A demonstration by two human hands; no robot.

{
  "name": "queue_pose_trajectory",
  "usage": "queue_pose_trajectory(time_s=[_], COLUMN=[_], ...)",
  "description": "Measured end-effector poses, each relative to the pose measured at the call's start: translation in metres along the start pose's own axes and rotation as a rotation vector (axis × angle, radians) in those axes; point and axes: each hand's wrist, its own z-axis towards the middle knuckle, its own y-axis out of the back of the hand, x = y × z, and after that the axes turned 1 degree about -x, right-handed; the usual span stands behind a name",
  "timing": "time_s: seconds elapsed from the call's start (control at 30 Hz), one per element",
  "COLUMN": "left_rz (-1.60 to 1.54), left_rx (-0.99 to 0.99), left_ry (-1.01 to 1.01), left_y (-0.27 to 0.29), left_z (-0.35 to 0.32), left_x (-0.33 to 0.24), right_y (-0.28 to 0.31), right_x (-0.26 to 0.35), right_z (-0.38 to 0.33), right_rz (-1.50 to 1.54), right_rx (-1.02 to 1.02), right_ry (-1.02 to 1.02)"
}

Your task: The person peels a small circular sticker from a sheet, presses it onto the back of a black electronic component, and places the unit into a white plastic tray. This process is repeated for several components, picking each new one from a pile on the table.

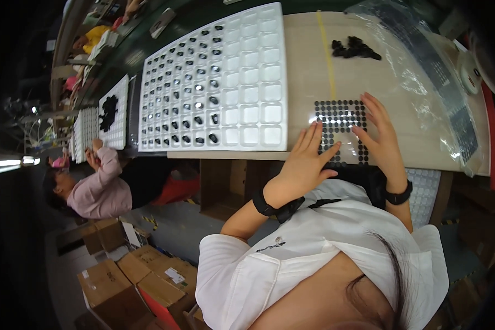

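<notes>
A clear sheet of round black stickers (335, 106) lies flat on the table right in front of me, its dots in rows with a gap near the middle. My left hand (306, 157) rests on the sheet's left side, fingers spread. Over the right edge lies my right hand (380, 137), fingers apart and thumb on the dots. Neither hand visibly grips anything. A small pile of black parts (355, 48) sits farther off on the table. To the left is a large white tray (269, 132) of square pockets; many pockets on its left hold one small black part each.
Clear plastic bags with dotted sheets (434, 71) cover the table's right side. A tape roll (469, 74) stands at the far right. At the left a co-worker (102, 187) sits by another white tray (121, 110) with black parts. Cardboard boxes (110, 280) are on the floor.
</notes>
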Motion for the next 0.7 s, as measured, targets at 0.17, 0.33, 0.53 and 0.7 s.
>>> queue_pose_trajectory(time_s=[0.17,0.33,0.53,0.7], left_rz=[-0.092,0.161,0.452,0.405], left_rx=[0.048,-0.163,-0.219,-0.088], left_ry=[0.0,0.216,0.127,0.197], left_y=[0.091,0.169,0.18,0.152], left_z=[-0.003,0.05,0.126,0.158], left_x=[0.001,0.093,0.264,0.305], right_y=[0.005,-0.007,-0.021,-0.021], right_x=[0.005,-0.012,-0.015,-0.017], right_z=[-0.019,-0.02,-0.01,-0.012], right_rz=[-0.234,-0.575,-0.641,-0.625], right_rx=[0.225,0.271,0.153,0.141], right_ry=[0.122,0.174,0.182,0.137])
